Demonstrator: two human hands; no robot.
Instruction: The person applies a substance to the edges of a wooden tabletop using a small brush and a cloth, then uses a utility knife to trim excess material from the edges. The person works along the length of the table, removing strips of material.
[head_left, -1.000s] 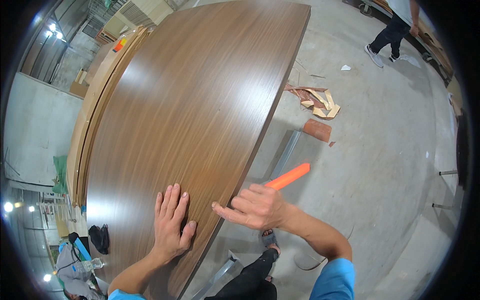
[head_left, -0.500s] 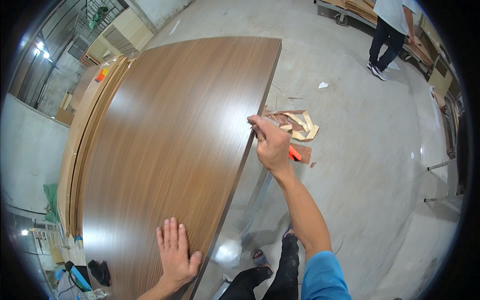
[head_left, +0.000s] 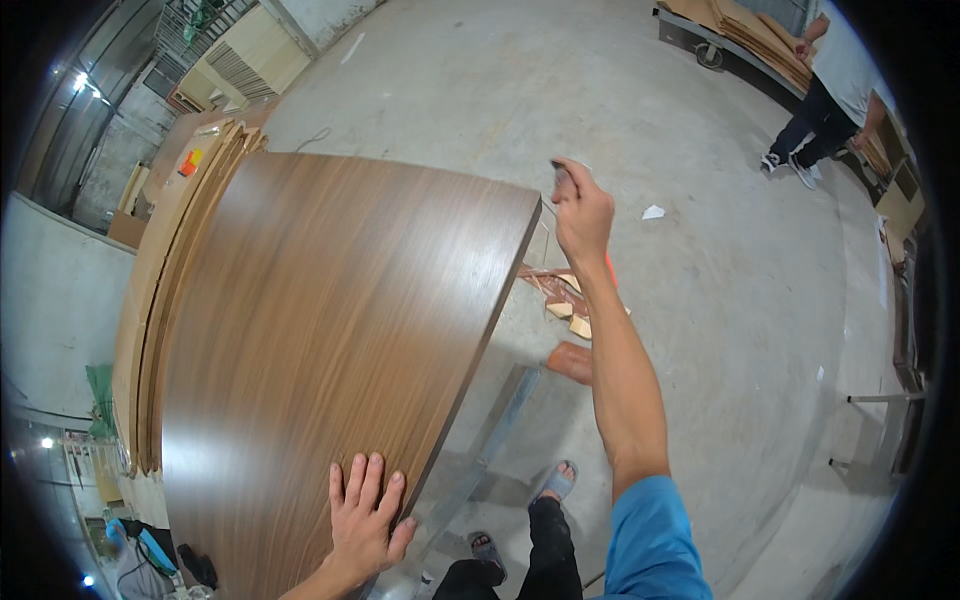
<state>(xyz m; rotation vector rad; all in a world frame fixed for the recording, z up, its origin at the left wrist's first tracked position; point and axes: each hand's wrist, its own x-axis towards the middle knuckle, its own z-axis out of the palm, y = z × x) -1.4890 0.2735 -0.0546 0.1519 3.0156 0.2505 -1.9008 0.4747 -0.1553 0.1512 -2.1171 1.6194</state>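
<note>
A large brown wood-grain panel lies flat in front of me, its long right edge running away from me. My left hand rests on its near right part, palm down with fingers spread. Beyond the panel's far right corner, my right hand is raised and closed, apart from the panel. An orange-handled tool shows behind its wrist; its kind is mostly hidden. Something small and dark shows at the fingertips, too blurred to name.
Brown and pale offcuts lie on the floor right of the panel, above a metal beam. Stacked boards stand along the left, with an orange item on top. A person stands by a loaded cart.
My right hand has left the panel's right edge and moved farther away, past the far corner, with the orange-handled tool. My left hand stays on the panel. The person at the cart has shifted.
</note>
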